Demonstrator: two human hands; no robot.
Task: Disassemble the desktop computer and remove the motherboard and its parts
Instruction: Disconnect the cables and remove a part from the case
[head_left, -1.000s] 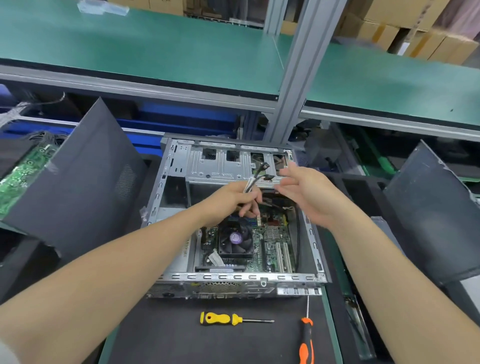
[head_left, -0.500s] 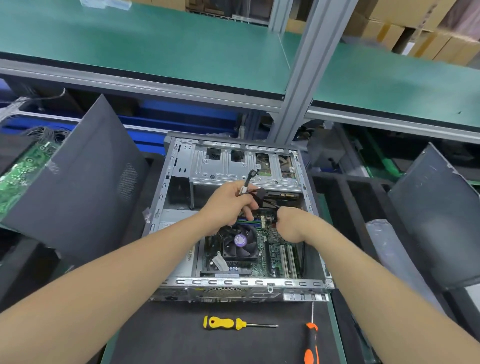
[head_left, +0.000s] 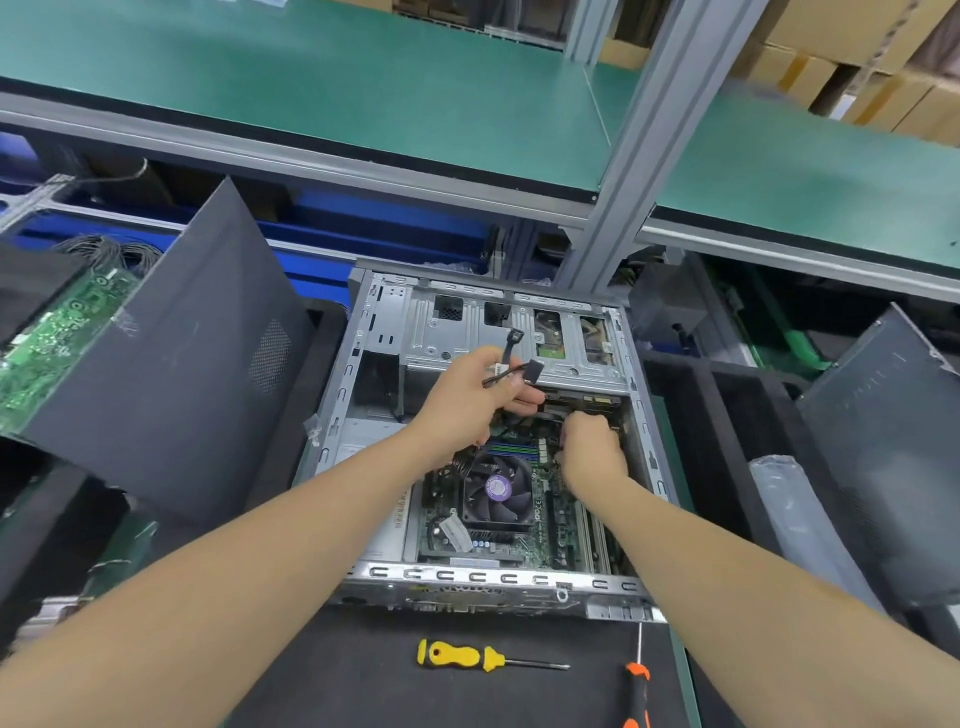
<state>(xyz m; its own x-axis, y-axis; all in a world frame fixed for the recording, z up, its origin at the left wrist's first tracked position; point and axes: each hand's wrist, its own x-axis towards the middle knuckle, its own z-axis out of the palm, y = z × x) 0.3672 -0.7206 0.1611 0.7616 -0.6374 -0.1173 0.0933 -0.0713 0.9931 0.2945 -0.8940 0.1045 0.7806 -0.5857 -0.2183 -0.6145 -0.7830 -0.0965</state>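
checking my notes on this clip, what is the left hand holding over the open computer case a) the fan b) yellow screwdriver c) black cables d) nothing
c: the left hand grips black cables, their ends sticking up above it; the yellow screwdriver lies on the mat and the fan sits on the board.

The desktop computer case (head_left: 332, 415), bare grey metal, lies flat on the dark surface (head_left: 363, 686) with its open side up. A drive cage (head_left: 467, 332) spans its far end. The green motherboard (head_left: 558, 519) lies flat inside the near half. On it sits a black cooler fan (head_left: 496, 491) with a round purple label, and memory sticks (head_left: 511, 449) lie just beyond the fan. Black cables (head_left: 511, 364) rise from the board, gripped in the left hand (head_left: 478, 400), their connector ends free above the fist.
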